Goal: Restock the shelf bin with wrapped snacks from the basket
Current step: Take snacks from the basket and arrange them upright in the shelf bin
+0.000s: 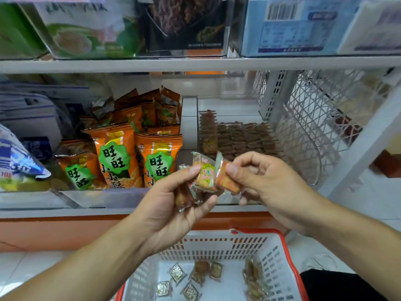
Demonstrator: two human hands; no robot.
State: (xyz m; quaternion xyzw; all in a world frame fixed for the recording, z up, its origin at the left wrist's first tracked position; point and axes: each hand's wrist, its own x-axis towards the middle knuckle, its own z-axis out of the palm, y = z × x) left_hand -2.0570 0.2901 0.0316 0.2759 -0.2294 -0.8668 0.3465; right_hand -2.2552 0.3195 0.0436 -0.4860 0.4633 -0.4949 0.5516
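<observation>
Head view shows the left hand [173, 205] gripping several wrapped snacks [204, 174] and the right hand [267, 183] pinching one before the clear shelf bin [238, 135], already partly stocked, while more packets [195, 276] wait in the basket [280, 253].

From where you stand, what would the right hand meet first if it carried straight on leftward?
Probably the left hand and the wrapped snacks it pinches; the right hand already nearly touches them.
</observation>
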